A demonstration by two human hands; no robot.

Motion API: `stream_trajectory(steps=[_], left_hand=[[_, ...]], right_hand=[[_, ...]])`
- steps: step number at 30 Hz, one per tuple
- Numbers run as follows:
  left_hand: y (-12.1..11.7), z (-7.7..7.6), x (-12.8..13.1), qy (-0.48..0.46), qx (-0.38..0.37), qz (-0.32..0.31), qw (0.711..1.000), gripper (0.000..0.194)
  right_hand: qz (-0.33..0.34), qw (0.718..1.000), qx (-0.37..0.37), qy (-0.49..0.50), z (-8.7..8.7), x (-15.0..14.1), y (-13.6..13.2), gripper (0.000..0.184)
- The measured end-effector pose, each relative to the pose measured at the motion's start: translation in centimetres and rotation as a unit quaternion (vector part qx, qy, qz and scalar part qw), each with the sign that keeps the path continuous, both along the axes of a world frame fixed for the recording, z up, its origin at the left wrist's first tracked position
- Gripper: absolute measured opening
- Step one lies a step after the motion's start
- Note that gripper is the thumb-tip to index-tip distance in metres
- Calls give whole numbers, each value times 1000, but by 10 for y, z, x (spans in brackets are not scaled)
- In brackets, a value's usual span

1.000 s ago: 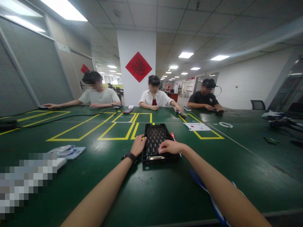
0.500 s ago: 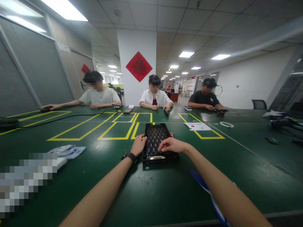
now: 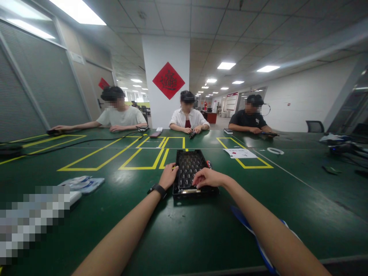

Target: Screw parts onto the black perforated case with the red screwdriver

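In front of me on the table lies a black rectangular case [image 3: 186,197] whose inside is filled with rows of small metallic-looking parts. My left hand [image 3: 169,176] grips its left side, thumb over the rim. Above the case's near right part, my right hand [image 3: 211,178] has thumb and fingers pinched together; anything between them is too small to make out. A pale metallic strip [image 3: 189,191] runs along the near end of the case, close below the right fingertips. Something red [image 3: 209,164] pokes out behind the right hand, mostly hidden.
The green table [image 3: 120,230] carries yellow tape outlines [image 3: 140,168]. A paper sheet [image 3: 240,153] and a white ring [image 3: 275,151] lie to the right. A blue-and-white item [image 3: 263,251] sits under my right forearm, a plastic packet [image 3: 86,184] at left. Several people sit opposite.
My right fingertips have shifted slightly towards the near end of the case. My left hand stays put. Across the table, the middle person's hands have come together around a dark object.
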State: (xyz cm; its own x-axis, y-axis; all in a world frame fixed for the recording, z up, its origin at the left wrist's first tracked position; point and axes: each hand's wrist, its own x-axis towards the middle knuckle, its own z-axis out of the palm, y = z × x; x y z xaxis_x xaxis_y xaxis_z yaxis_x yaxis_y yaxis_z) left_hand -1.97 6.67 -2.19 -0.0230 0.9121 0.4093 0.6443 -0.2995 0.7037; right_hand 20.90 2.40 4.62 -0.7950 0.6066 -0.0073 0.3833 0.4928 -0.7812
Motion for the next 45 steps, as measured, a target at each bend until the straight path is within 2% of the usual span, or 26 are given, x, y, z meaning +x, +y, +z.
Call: stream_trajectory(steps=[13, 23, 35, 45], left_hand=[[1, 0, 0, -9, -9, 4, 1000, 41], [2, 0, -1, -12, -5, 5, 1000, 41], [0, 1, 0, -2, -7, 5, 1000, 41], [0, 0, 0, -7, -1, 3, 1000, 41]], right_hand=[[11, 1000, -6, -2, 0, -1, 0, 38], [13, 1000, 9, 4, 1, -2, -1, 31], [9, 1000, -13, 23, -5, -1, 3, 35], [9, 1000, -19, 15, -3, -1, 1, 37]])
